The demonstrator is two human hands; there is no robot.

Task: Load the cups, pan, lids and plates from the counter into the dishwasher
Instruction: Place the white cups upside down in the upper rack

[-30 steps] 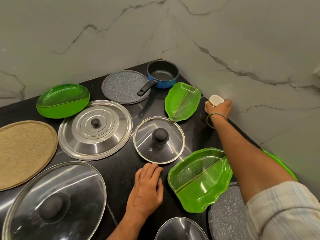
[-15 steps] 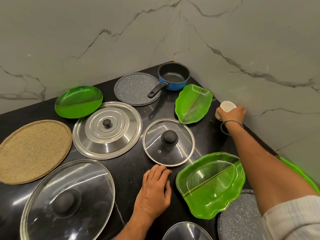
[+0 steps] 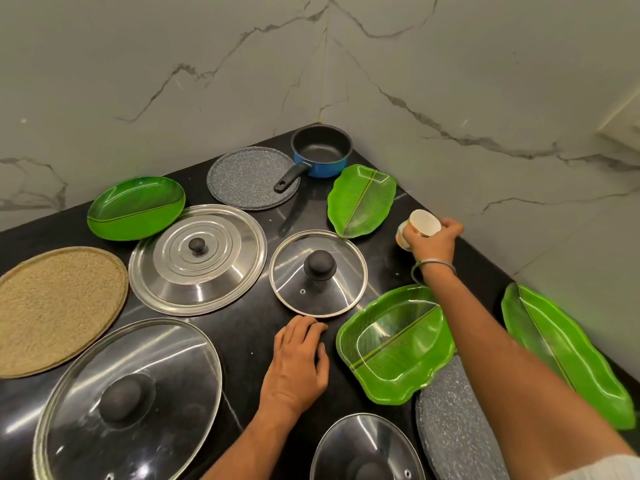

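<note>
My right hand (image 3: 433, 239) grips small white cups (image 3: 420, 223) near the right wall, lifted off the black counter (image 3: 249, 327) and tilted. My left hand (image 3: 298, 362) rests on the counter just in front of a small glass lid (image 3: 318, 273) with a black knob. A blue pan (image 3: 322, 150) with a black handle sits in the back corner. A steel lid (image 3: 197, 259), a large glass lid (image 3: 128, 400) and another glass lid (image 3: 367, 448) lie around. Green leaf-shaped plates (image 3: 394, 341) are spread over the counter.
Grey speckled plates lie beside the pan (image 3: 249, 176) and at the front right (image 3: 453, 427). A round woven tan plate (image 3: 55, 306) lies at the left. More green plates sit at the back left (image 3: 135, 207), back right (image 3: 362, 199) and far right (image 3: 568, 355). Marble walls (image 3: 450, 81) close the corner.
My right hand has lifted the cups off the counter and drawn them back from the wall, tilting them. My left hand has stayed in place.
</note>
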